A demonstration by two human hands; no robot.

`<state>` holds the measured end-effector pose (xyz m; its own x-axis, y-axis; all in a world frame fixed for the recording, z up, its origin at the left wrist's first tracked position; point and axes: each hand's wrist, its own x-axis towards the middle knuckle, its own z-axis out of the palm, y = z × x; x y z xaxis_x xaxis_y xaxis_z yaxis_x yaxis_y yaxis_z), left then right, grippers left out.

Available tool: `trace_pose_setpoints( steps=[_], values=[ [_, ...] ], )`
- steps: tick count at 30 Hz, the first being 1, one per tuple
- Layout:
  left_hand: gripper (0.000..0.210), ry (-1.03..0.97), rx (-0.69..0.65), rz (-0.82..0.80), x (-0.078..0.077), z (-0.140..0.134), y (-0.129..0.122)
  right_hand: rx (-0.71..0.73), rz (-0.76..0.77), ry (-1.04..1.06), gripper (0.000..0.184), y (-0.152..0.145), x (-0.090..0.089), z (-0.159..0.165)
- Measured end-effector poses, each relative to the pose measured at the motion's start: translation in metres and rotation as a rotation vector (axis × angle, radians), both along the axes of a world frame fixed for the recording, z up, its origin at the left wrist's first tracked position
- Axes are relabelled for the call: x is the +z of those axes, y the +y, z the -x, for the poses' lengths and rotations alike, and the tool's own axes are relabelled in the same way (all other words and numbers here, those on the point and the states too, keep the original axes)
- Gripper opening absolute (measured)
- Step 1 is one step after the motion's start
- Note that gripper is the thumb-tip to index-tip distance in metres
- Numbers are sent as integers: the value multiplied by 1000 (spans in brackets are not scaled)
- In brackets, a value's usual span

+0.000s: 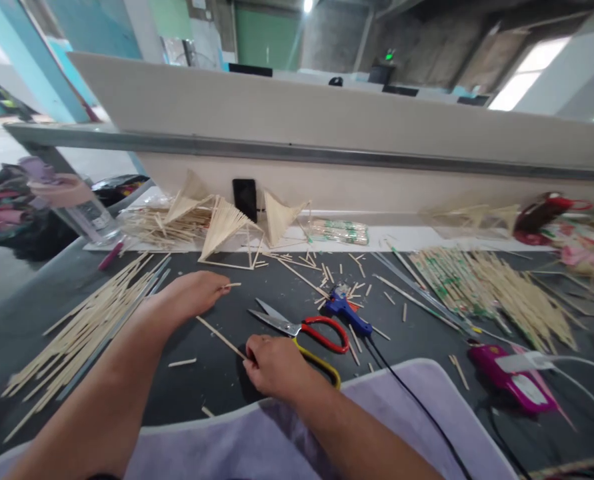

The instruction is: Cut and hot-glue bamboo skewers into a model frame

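My left hand (pixel 199 291) is closed on a short piece of wooden stick (pixel 233 285), whose end sticks out past the fingertips. A longer thin wooden stick (pixel 220 335) runs up and left from the pinched fingers of my right hand (pixel 271 362). Just beyond my right hand lie scissors (pixel 325 335) with one red and one yellow handle, blades apart and pointing left. A blue hot glue gun (pixel 347 312) rests to their right among cut stick pieces. One loose cut piece (pixel 182 363) lies between my forearms.
Long sticks (pixel 91 320) spread at the left; wrapped stick bundles (pixel 451 283) lie at the right. Fan-shaped stick models (pixel 229 230) stand at the back by a phone (pixel 245 199). A water bottle (pixel 71 207), a magenta device (pixel 511 378) with cables and a purple cloth (pixel 401 413) surround the work area.
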<state>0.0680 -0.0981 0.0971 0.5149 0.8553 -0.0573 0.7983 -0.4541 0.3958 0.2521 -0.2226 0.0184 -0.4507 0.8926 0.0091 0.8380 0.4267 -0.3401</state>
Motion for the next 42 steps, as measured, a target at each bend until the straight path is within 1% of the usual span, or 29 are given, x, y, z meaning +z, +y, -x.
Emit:
trace_pose_setpoints(
  steps=[3,5,8,11,14,18,20,21,22,24,26,28,29,30,32,34,35,36,37,38,39,42],
  values=[
    [21,95,-97,15,4,1,-5,-29,27,-38,18,-2,2,0],
    [19,89,-138,21,6,-2,-11,-51,21,-70,18,-3,2,1],
    [16,50,-192,61,5,-12,-21,-101,-3,-109,19,-3,4,0],
    [17,40,-271,136,3,-26,-31,-190,-26,-129,20,-2,11,-4],
    [18,38,-356,169,4,-36,-39,-286,-67,-121,18,1,22,-15],
    [25,61,-562,219,3,-44,-44,-404,-89,-84,17,9,32,-30],
    [28,71,-623,224,-2,-49,-46,-430,-108,-24,14,13,33,-36],
    [29,66,-614,218,-5,-51,-46,-432,-127,26,13,16,32,-39],
    [29,48,-575,219,-8,-53,-45,-432,-155,93,12,18,32,-42],
    [30,-42,-442,277,-12,-55,-43,-443,-236,267,15,22,31,-48],
    [32,-229,-267,389,-12,-54,-39,-483,-308,433,19,25,29,-53],
    [32,-519,-89,476,-7,-52,-34,-500,-331,524,22,26,26,-56],
    [30,-677,-19,510,-5,-51,-32,-473,-316,536,22,27,23,-55],
    [28,-828,27,545,-1,-50,-31,-413,-292,533,22,27,20,-54],
    [23,-1075,62,630,3,-50,-29,-225,-247,504,22,27,14,-48],
    [19,-1225,64,715,5,-53,-29,-66,-232,484,22,26,9,-40],
    [18,-1278,67,747,5,-54,-30,-33,-229,497,21,25,7,-36],
    [16,-1322,74,771,4,-56,-31,-28,-216,531,22,24,6,-32],
    [15,-1357,80,791,2,-57,-31,-38,-177,588,24,23,5,-28],
    [13,-1386,86,803,1,-58,-32,-43,-103,662,26,22,5,-25],
    [12,-1409,91,807,-1,-60,-32,-41,4,749,30,21,5,-22],
    [11,-1453,116,773,-4,-63,-32,-24,399,1019,33,16,6,-14]
  ],
)
